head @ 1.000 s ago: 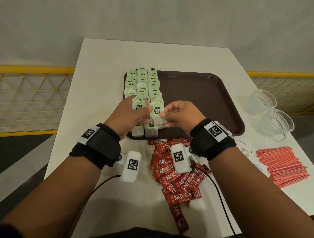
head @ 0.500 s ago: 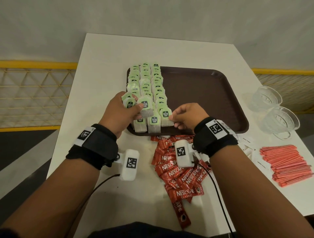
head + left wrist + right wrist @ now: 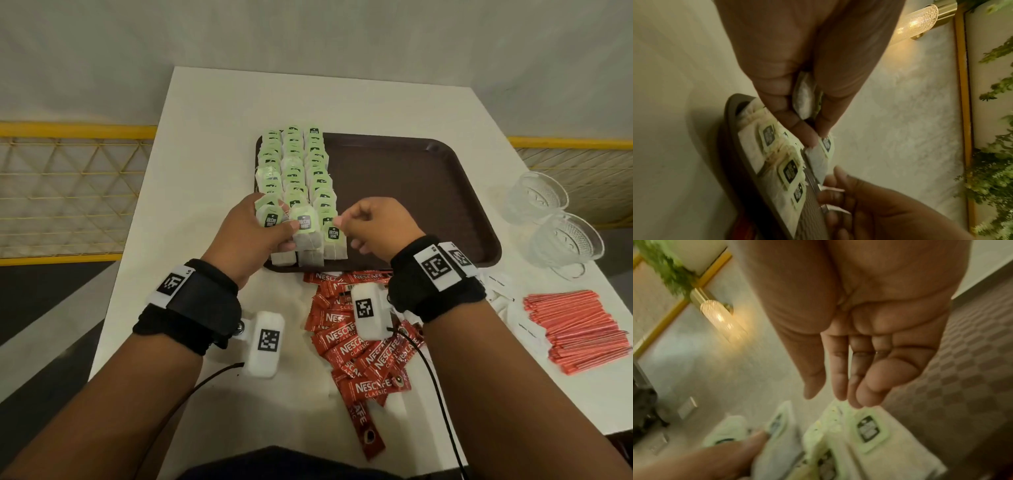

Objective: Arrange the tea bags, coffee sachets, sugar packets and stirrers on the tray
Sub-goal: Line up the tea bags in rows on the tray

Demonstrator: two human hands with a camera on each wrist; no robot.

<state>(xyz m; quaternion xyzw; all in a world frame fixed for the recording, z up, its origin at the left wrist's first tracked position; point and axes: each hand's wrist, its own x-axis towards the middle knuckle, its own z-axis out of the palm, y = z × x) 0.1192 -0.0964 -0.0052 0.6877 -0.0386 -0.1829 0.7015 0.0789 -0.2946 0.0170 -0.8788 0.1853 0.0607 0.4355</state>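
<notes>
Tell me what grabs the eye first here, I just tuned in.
Green-tagged tea bags fill the left side of the brown tray in three rows, with both hands at their near end. The left hand holds tea bags. Red coffee sachets sprawl on the table before the tray; red stirrers lie far right.

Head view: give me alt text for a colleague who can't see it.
Left hand holds tea bags over three rows filling the left side of a brown tray; right hand hovers beside them, fingers curled. Coffee sachets, red stirrers and two glass cups wait on the white table.
</notes>
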